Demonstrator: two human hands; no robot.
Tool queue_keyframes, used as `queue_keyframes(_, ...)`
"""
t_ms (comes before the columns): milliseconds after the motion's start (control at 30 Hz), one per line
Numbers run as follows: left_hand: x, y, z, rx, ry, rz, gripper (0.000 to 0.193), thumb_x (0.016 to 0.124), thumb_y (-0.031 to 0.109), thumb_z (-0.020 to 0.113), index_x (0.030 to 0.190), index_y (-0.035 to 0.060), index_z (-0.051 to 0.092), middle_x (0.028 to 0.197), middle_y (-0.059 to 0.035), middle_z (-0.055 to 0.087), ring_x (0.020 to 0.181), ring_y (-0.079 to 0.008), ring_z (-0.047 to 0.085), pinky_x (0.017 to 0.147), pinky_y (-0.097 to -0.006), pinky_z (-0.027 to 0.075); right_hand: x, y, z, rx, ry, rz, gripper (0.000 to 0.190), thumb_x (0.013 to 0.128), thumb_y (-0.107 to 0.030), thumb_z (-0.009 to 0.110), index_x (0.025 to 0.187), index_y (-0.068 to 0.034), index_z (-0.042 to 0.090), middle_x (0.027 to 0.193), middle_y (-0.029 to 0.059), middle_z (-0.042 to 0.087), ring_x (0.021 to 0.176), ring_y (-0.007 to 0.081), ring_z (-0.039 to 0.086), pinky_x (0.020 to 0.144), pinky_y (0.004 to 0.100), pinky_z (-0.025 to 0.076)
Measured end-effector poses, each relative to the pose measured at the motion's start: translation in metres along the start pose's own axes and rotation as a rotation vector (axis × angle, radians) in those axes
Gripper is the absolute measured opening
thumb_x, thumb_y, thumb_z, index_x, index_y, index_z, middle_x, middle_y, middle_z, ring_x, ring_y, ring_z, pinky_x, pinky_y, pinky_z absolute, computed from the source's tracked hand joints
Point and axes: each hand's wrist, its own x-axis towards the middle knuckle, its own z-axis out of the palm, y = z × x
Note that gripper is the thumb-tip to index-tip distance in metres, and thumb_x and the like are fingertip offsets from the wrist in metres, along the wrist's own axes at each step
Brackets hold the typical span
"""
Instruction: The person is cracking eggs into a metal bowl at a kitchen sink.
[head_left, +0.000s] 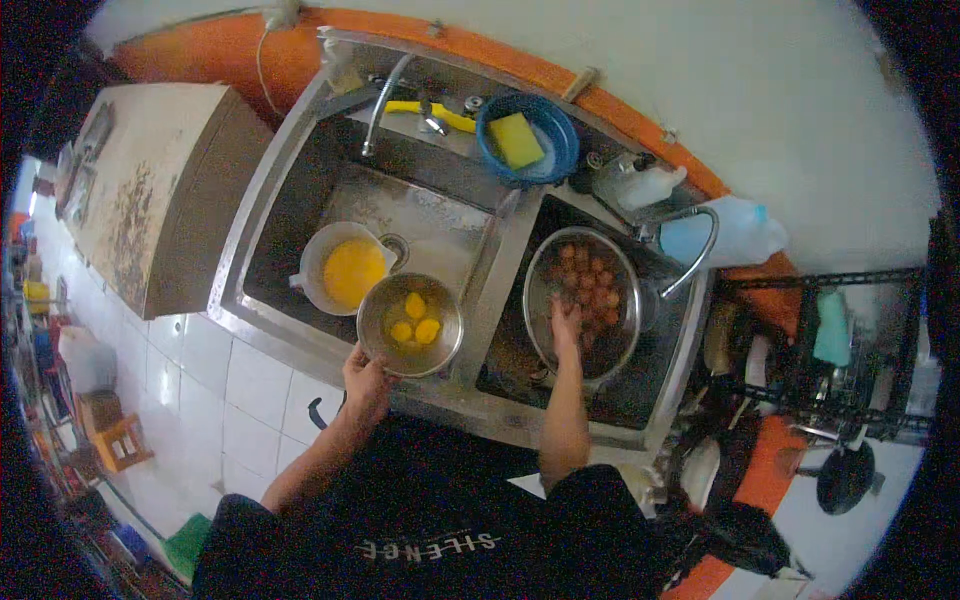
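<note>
My left hand (367, 386) grips the near rim of a stainless steel bowl (448, 304), thumb and fingers at its edge. Three yellow egg yolks (415, 306) lie in clear liquid inside it. Touching or just behind that bowl is a translucent plastic jug (311, 262) with a handle and spout, partly filled with yellow liquid. To the right, my right hand (566, 326) reaches into a large steel basin (536, 289) of brown eggs (589, 281). Its fingertips are blurred among the eggs, so whether it grasps one is not clear.
A double sink (480, 274) spans the front. Behind it are a blue plastic basin (559, 150) holding a yellow sponge (516, 141), and a yellow-handled tool (450, 116). Two curved faucets (386, 97) (709, 244) and a large plastic bottle (720, 232) stand near the edges.
</note>
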Motion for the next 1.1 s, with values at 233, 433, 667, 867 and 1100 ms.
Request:
queue_keyframes(233, 0.014, -0.003, 0.010, -0.003, -0.001, -0.036, 0.032, 0.084, -0.005, 0.055, 0.115, 0.0025, 0.057, 0.105, -0.0069, 0.064, 0.086, -0.0202, 0.064, 0.073, -0.0333, 0.054, 0.028, -0.202, -0.068, 0.399, -0.137, -0.146, 0.025, 0.088, -0.019, 0.062, 0.104, -0.004, 0.050, 0.085, 0.0092, 0.056, 0.075, 0.0225, 0.055, 0.067, 0.0363, 0.045)
queue_keyframes(433, 0.016, 0.002, 0.013, -0.040, -0.012, 0.076, 0.035, 0.085, -0.007, 0.050, 0.118, 0.0024, 0.054, 0.099, -0.0067, 0.064, 0.079, -0.0153, 0.064, 0.058, -0.0268, 0.054, 0.020, -0.306, -0.089, -0.142, -0.053, -0.636, 0.025, 0.084, -0.012, 0.060, 0.105, -0.002, 0.051, 0.098, 0.0179, 0.055, 0.096, 0.0362, 0.052, 0.080, 0.0448, 0.044)
queue_keyframes(667, 0.027, -0.011, 0.002, 0.098, 0.000, 0.063, 0.037, 0.083, -0.010, 0.051, 0.119, 0.0012, 0.054, 0.103, -0.0064, 0.064, 0.089, -0.0174, 0.063, 0.074, -0.0280, 0.054, 0.011, -0.319, -0.078, 0.165, 0.062, -0.507, 0.027, 0.083, -0.011, 0.062, 0.107, -0.004, 0.051, 0.106, 0.0162, 0.052, 0.095, 0.0342, 0.053, 0.081, 0.0402, 0.044)
queue_keyframes(867, 0.031, -0.021, 0.010, -0.011, -0.053, 0.027, 0.045, 0.084, -0.008, 0.049, 0.127, 0.0017, 0.048, 0.106, -0.0074, 0.064, 0.088, -0.0187, 0.062, 0.074, -0.0306, 0.052, -0.032, -0.360, -0.095, 0.779, -0.412, -0.148, 0.037, 0.087, -0.020, 0.062, 0.113, -0.004, 0.043, 0.093, 0.0126, 0.052, 0.082, 0.0219, 0.056, 0.075, 0.0349, 0.047)
queue_keyframes(1100, 0.033, -0.033, 0.004, -0.072, -0.180, 0.079, 0.038, 0.083, -0.008, 0.054, 0.120, 0.0002, 0.054, 0.109, -0.0067, 0.061, 0.094, -0.0191, 0.061, 0.077, -0.0315, 0.054, -0.065, -0.401, -0.101, 0.278, -0.327, -0.388, 0.034, 0.090, -0.025, 0.059, 0.110, -0.003, 0.042, 0.088, 0.0254, 0.059, 0.074, 0.0408, 0.061, 0.063, 0.0462, 0.048)
